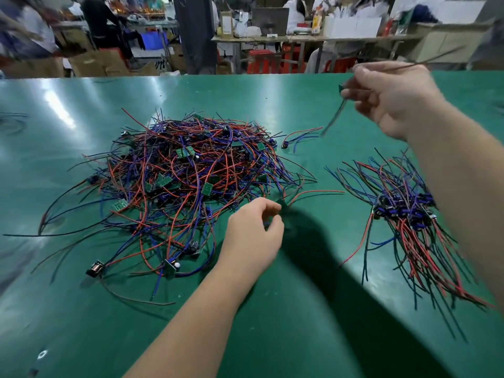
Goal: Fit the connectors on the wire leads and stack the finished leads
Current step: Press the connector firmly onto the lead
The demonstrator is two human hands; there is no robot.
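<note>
Two piles flank you: loose leads (188, 184) at 10 o'clock, stacked leads (403, 214) at 3. Your right hand (392, 96) pinches a blurred lead aloft, probably for stacking; left hand (253, 233) nips another off the tabletop (313, 323)

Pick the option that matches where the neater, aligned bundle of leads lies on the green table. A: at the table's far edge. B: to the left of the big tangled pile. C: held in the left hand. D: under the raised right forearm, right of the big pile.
D: the aligned bundle lies beneath the right forearm, right of the tangled pile on the green table.
</note>
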